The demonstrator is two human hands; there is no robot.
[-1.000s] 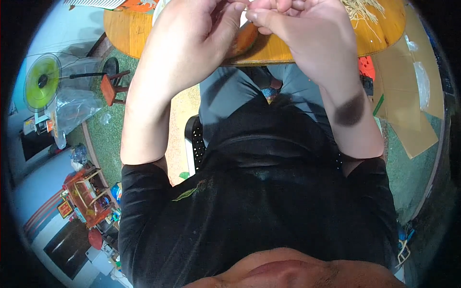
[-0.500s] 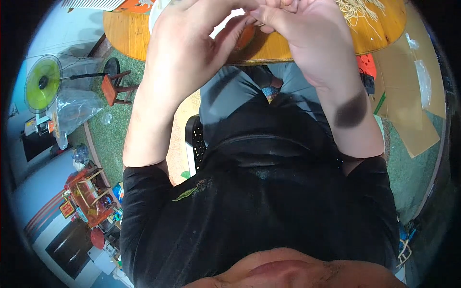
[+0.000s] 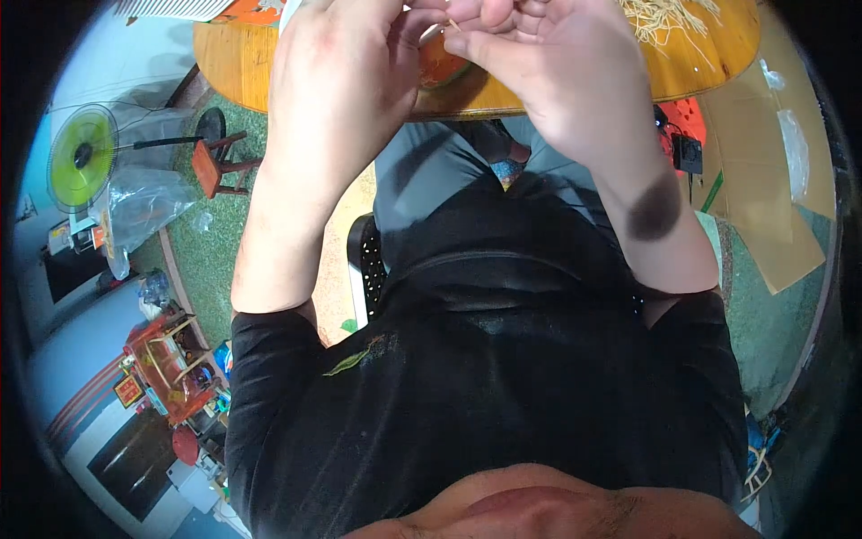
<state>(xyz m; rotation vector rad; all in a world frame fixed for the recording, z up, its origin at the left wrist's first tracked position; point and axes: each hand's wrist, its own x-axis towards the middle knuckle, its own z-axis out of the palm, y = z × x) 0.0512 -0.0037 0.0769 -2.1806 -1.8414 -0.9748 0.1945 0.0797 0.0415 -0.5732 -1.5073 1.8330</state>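
Observation:
Both my hands are close together over the near edge of a wooden table (image 3: 235,67). My left hand (image 3: 337,76) is curled, its fingertips meeting near the top edge; what they pinch is too small to make out. My right hand (image 3: 575,76) is closed, with the thumb pressed toward the fingers on a thin pale strand (image 3: 453,26). Below the fingertips, a reddish-brown rounded thing (image 3: 438,65) lies on the table, partly covered by my left hand. To the right of my right hand is a loose heap of cream-coloured strands (image 3: 673,25).
A white rim shows behind my left hand. On the left are a green-bladed fan (image 3: 83,154), a small wooden stool (image 3: 208,168) and clear plastic sheeting (image 3: 148,202). Flattened cardboard (image 3: 759,171) lies at right, near a red thing (image 3: 690,121) with a black box (image 3: 689,154).
My right hand has shifted slightly left and its thumb has come lower. My left hand has turned a little, and more of the reddish-brown thing shows between the hands.

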